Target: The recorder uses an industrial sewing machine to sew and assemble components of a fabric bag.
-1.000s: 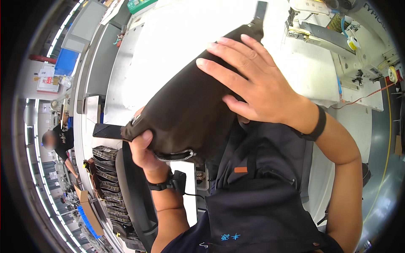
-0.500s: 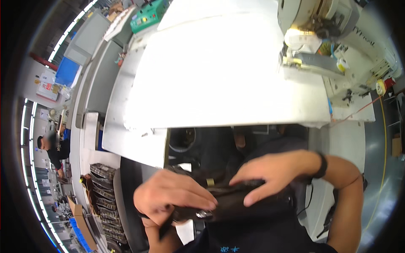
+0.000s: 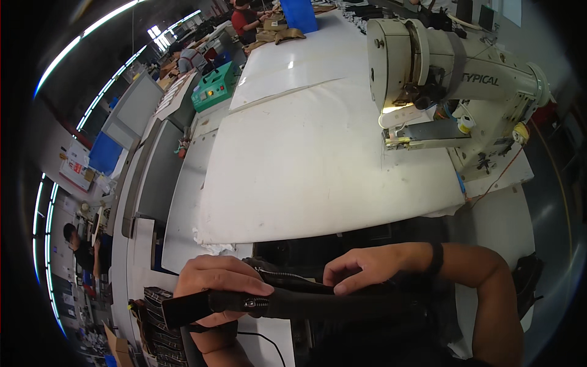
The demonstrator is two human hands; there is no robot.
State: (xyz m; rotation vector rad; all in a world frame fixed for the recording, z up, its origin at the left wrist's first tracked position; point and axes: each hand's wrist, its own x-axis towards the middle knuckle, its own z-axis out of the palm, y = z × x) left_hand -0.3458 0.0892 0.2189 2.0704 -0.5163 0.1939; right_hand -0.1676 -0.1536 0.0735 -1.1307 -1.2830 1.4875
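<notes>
A dark zippered bag (image 3: pixel 348 306) lies across my lap, below the table's front edge. Its zipper is parted, with silvery teeth along the far edge and a metal slider (image 3: pixel 257 303) near the left end. My left hand (image 3: pixel 217 282) is closed round that left end, fingers on top beside the slider; a flat dark tab sticks out past it. At the far edge of the opening, my right hand (image 3: pixel 373 267) has its thumb and curled fingers closed on the material. Part of its fingertips is hidden by the bag.
A white worktable (image 3: pixel 306 177) spreads ahead, with a cream sewing machine (image 3: pixel 452 79) at its right. A green box-shaped device (image 3: pixel 214 87) stands at the far left. Several dark patterned pieces (image 3: pixel 165 330) are stacked at lower left. Other people work farther off.
The view has tilted up, showing more of the room. My right hand's spread fingers have drawn in on the bag's edge. The zipper teeth now show plainly; my left hand stays at the left end.
</notes>
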